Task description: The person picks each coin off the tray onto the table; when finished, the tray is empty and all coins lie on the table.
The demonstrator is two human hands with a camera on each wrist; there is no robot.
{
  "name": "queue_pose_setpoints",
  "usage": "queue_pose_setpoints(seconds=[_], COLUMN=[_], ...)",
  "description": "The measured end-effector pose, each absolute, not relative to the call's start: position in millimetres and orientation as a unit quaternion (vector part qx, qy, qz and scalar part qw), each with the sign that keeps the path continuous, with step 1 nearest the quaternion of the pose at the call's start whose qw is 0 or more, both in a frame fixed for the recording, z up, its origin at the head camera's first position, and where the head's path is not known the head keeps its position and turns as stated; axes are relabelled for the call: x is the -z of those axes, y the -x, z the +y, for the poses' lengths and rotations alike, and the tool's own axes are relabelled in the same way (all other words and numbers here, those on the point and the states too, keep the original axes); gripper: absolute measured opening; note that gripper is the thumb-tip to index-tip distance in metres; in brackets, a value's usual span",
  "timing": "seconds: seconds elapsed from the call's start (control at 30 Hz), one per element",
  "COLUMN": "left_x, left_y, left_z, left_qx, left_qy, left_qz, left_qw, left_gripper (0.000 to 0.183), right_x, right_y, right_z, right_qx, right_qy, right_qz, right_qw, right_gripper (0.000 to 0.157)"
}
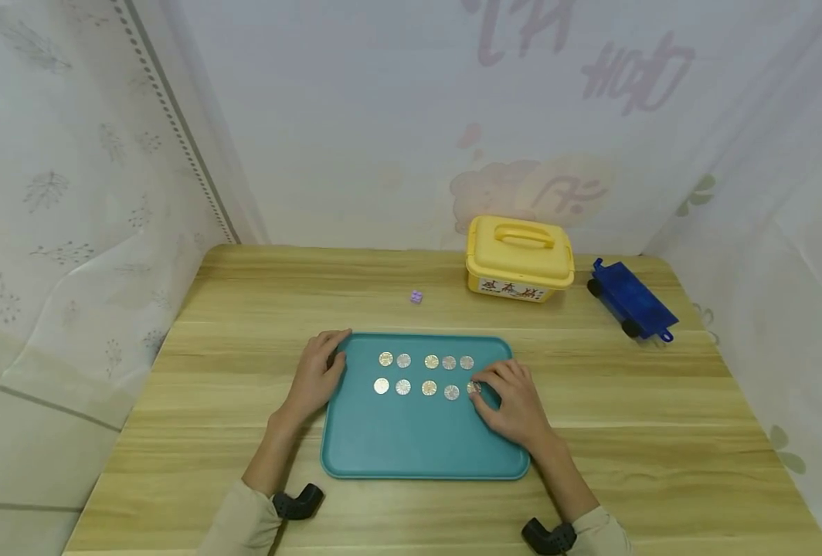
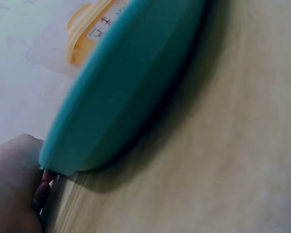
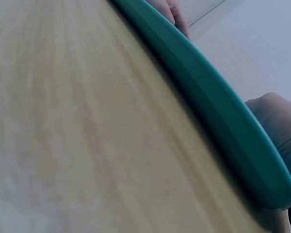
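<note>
A teal tray (image 1: pixel 425 448) lies on the wooden table, with several round gold and silver coins (image 1: pixel 429 388) set out in two rows across its upper half. My right hand (image 1: pixel 515 405) reaches over the tray's right rim. Its thumb and fingertips pinch the coin (image 1: pixel 474 388) at the right end of the lower row, partly covering it. On the other side, my left hand (image 1: pixel 316 377) rests at the upper left edge of the tray, fingers relaxed along the rim. Both wrist views show mostly the tray's outer side (image 2: pixel 121 73), with no coins visible.
Behind the tray stands a yellow lidded box (image 1: pixel 518 259) with a handle. A small purple block (image 1: pixel 416 296) lies to its left. At the back right is a blue toy trailer (image 1: pixel 632 300) with black wheels. Printed white curtains (image 1: pixel 355 123) enclose the table.
</note>
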State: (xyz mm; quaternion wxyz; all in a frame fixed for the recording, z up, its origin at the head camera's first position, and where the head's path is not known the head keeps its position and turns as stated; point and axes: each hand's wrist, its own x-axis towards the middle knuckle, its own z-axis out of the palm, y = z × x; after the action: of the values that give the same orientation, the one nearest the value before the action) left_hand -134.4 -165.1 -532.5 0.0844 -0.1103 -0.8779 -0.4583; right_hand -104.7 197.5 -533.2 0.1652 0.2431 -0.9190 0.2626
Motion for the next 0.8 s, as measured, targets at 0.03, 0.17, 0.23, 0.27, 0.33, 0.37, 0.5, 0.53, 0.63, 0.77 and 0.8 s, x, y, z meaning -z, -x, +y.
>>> queue_pose_setpoints(seconds=[0.03, 0.17, 0.23, 0.27, 0.33, 0.37, 0.5, 0.53, 0.63, 0.77, 0.8], left_x=[532.7, 534.4, 535.3, 535.5, 535.9, 535.9, 534.4, 534.0, 532.6, 531.1, 530.8], left_y=[134.7, 135.2, 135.1, 135.0, 134.8, 134.7, 134.1, 134.1, 134.0, 133.9, 133.8], left_z=[-165.1, -164.9, -164.7, -164.8, -164.7, -164.7, -163.8, -163.7, -163.7, -164.3, -164.3], left_qx=[0.458, 0.454, 0.454, 0.453, 0.451, 0.451, 0.457, 0.459, 0.461, 0.463, 0.463], left_qy=[0.109, 0.111, 0.113, 0.114, 0.115, 0.114, 0.109, 0.107, 0.102, 0.097, 0.096], left_qz=[-0.878, -0.879, -0.879, -0.879, -0.879, -0.879, -0.878, -0.877, -0.878, -0.878, -0.878], left_qw=[0.083, 0.09, 0.095, 0.098, 0.102, 0.103, 0.095, 0.091, 0.079, 0.072, 0.071], left_gripper=[0.042, 0.042, 0.042, 0.042, 0.041, 0.042, 0.042, 0.042, 0.042, 0.041, 0.041], right_x=[532.9, 529.7, 527.8, 527.2, 526.4, 526.3, 528.4, 528.8, 530.2, 531.4, 531.6], right_y=[104.7, 104.5, 104.5, 104.3, 104.3, 104.5, 105.5, 105.6, 105.8, 105.8, 105.7], right_z=[197.4, 196.3, 195.6, 195.1, 194.5, 194.4, 195.4, 195.7, 196.4, 196.4, 196.4], right_qx=[-0.262, -0.263, -0.269, -0.272, -0.282, -0.286, -0.305, -0.309, -0.317, -0.325, -0.328], right_qy=[-0.241, -0.231, -0.226, -0.225, -0.224, -0.224, -0.236, -0.24, -0.251, -0.255, -0.254], right_qz=[-0.921, -0.927, -0.929, -0.929, -0.927, -0.926, -0.915, -0.912, -0.905, -0.901, -0.9], right_qw=[0.161, 0.133, 0.118, 0.113, 0.106, 0.106, 0.119, 0.123, 0.134, 0.137, 0.136], right_gripper=[0.018, 0.017, 0.016, 0.016, 0.016, 0.015, 0.016, 0.017, 0.018, 0.018, 0.018])
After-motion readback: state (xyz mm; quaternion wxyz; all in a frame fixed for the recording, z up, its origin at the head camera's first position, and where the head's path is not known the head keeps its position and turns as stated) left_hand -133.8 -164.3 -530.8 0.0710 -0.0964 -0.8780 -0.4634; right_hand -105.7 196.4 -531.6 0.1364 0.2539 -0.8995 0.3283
